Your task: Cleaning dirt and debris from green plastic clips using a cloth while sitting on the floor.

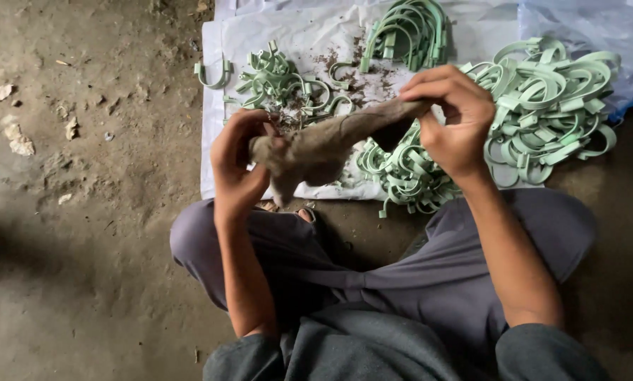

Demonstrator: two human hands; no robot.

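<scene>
Bare forearms, grey clothing

Grey sleeves are pushed up above both elbows, well back from the left hand point(235, 166) and right hand point(454, 123); loose grey-violet trousers below.

One brown rag point(330, 144), one white sheet point(260, 35) on the floor, and four heaps of pale green clips point(549, 92), too many to count singly.

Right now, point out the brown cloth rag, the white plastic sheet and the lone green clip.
brown cloth rag point(323, 144), head view, its middle.
white plastic sheet point(214, 159), head view, bare left edge.
lone green clip point(214, 74), head view, its curve.
</scene>
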